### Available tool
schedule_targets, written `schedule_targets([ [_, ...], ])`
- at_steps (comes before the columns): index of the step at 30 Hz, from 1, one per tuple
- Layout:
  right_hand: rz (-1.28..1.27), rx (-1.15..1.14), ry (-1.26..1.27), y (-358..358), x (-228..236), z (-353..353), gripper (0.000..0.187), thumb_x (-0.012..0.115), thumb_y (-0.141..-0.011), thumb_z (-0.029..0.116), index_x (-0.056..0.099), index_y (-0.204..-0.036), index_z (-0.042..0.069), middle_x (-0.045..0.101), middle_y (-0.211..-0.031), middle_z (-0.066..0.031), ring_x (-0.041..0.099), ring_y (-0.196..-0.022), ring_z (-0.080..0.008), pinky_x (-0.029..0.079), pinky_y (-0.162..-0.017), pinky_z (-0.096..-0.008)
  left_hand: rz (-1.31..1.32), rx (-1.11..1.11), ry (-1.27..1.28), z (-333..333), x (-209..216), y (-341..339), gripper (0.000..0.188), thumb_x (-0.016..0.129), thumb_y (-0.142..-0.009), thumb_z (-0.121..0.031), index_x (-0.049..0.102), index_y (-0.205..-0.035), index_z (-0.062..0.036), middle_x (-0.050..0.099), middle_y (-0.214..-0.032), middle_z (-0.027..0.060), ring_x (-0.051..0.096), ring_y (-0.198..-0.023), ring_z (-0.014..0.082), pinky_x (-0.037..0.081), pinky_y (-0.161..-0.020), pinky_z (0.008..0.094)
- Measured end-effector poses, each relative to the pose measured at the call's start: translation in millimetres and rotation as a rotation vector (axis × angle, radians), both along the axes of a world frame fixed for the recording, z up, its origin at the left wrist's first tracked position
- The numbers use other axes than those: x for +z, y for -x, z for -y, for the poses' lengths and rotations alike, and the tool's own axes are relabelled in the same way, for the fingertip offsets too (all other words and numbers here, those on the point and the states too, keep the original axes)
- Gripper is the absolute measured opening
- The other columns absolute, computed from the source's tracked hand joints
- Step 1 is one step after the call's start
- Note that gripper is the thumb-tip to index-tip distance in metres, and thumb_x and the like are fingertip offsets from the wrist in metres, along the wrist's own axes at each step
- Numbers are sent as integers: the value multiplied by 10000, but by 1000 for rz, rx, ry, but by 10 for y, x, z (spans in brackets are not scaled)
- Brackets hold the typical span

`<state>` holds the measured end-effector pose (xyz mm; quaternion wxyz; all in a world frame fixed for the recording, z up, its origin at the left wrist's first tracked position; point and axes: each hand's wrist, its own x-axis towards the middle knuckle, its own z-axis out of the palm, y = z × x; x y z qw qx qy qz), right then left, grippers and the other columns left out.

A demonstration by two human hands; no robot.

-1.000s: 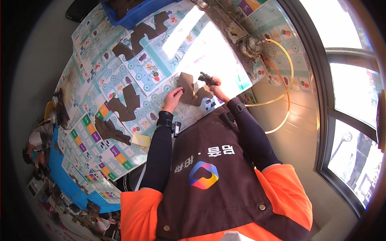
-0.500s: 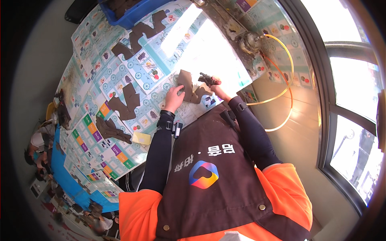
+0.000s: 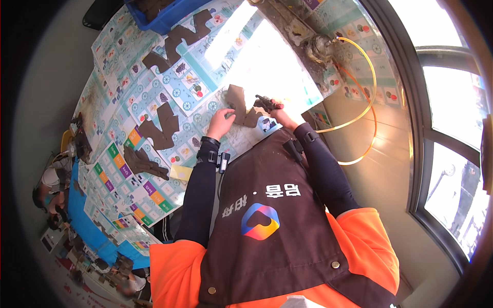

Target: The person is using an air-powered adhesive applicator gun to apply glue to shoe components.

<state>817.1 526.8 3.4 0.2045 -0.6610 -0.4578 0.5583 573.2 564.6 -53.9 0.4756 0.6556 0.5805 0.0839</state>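
Note:
My right hand [image 3: 288,116] is wrapped round a dark, grimy spray gun [image 3: 266,103], which points left over the table. Just left of its nozzle lies a brown, angular cut piece [image 3: 236,100] of leather-like sheet. My left hand [image 3: 221,124] holds this piece at its left edge with curled fingers, the tips partly hidden. More brown material [image 3: 250,118] lies against its lower end, close to the table's near edge. Beside it, in front of my apron, is a small light-blue printed item [image 3: 267,123].
Left of my hand lie brown zigzag pieces [image 3: 163,128], dark gloves [image 3: 144,163] and a yellow pad [image 3: 181,172]. More brown pieces [image 3: 174,45] lie near a blue bin [image 3: 169,19]. A yellow hose [image 3: 371,77] loops from a metal fitting [image 3: 319,49]. Other people [image 3: 56,177] work at far left.
My left hand and the brown piece have shifted slightly left and away from me. The spray gun has turned a little in my right hand, staying in nearly the same place.

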Motion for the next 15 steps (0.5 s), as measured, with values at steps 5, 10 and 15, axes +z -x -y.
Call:
schedule_targets([
  [5,31,177,-25,16,290,58,117,489,-740,49,526,-851,42,502,-690,-36,468,-634,-119,387,-566,-272,-17,4,-8,15,-17,22,255,618,-767,-236,651,-944,-57,592,-1061,163,547,-1015,318,428,-884,367],
  [10,-188,-79,-46,63,308,180,88,503,-706,34,525,-791,39,469,-648,-24,430,-613,-111,372,-560,-267,-51,-18,-59,15,46,-16,237,612,-764,-218,655,-929,-53,602,-1036,163,556,-983,320,437,-861,378],
  [15,-184,-60,0,43,79,224,129,512,-688,36,543,-813,36,493,-634,-77,460,-594,-155,387,-570,-288,-61,25,-49,-4,41,-32,202,592,-774,-201,665,-868,-38,644,-898,153,608,-860,301,476,-772,368],
])
